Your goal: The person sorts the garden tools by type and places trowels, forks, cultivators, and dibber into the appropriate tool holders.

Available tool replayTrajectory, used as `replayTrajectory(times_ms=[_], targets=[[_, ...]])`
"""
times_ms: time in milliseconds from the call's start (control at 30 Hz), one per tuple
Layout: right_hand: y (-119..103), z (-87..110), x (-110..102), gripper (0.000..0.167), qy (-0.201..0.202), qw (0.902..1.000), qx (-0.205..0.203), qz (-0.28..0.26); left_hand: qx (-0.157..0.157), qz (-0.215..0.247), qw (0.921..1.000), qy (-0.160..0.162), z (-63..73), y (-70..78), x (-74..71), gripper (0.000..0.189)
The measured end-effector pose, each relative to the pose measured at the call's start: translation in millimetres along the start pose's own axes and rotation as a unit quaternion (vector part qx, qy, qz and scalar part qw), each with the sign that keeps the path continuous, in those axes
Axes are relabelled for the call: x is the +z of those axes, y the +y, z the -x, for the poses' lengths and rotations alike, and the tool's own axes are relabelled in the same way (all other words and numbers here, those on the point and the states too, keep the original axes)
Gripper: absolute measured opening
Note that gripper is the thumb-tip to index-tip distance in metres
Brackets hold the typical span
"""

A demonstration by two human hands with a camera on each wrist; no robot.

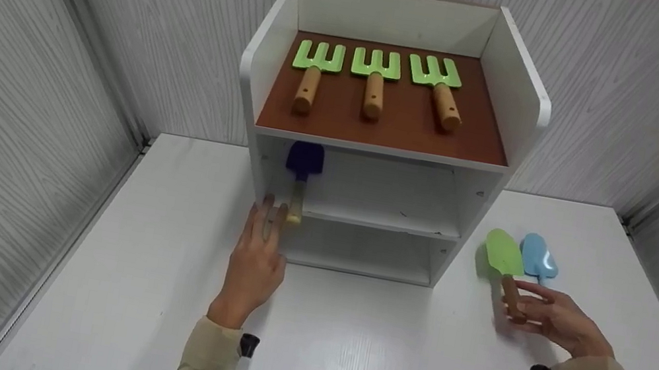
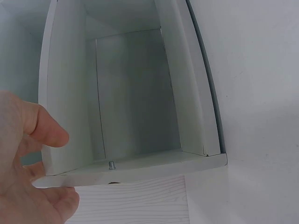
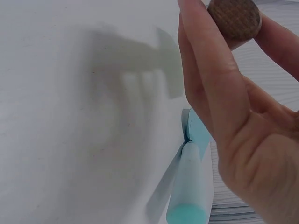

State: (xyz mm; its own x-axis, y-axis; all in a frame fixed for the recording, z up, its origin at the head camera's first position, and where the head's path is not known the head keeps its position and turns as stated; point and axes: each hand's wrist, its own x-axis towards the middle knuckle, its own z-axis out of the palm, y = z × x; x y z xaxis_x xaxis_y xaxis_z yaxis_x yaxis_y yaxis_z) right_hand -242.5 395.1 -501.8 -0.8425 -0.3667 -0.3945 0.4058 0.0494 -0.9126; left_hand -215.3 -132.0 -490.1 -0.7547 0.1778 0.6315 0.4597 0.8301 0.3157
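Note:
My right hand pinches the wooden handle of a green trowel, raised a little above the table. In the right wrist view, the round end of that brown handle shows between the fingers. Beside it lies a blue trowel, its pale handle seen below my hand. At the lower left front edge of a white shelf unit, my left hand rests with extended fingers and holds nothing loose. A dark blue trowel lies on the middle shelf, its handle end jutting forward near the left fingertips.
On the brown top board lie three green hand forks, a left one, a middle one and a right one. Grey wood-grain panels enclose the white table at the back and sides.

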Motion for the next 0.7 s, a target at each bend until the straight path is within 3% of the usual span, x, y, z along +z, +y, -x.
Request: replayTrajectory(times_ms=[333, 700], targets=[[0, 7.9, 2, 0.038, -0.020, 0.9994, -0.029, -0.005, 0.000, -0.003, 1.0000, -0.009, -0.5, 0.6, -1.3, 0.070], [1, 16.0, -1, 0.049, -0.067, 0.9956, -0.064, -0.008, 0.011, -0.014, 0.9998, 0.000, 0.0, -0.3, -0.3, 0.071]])
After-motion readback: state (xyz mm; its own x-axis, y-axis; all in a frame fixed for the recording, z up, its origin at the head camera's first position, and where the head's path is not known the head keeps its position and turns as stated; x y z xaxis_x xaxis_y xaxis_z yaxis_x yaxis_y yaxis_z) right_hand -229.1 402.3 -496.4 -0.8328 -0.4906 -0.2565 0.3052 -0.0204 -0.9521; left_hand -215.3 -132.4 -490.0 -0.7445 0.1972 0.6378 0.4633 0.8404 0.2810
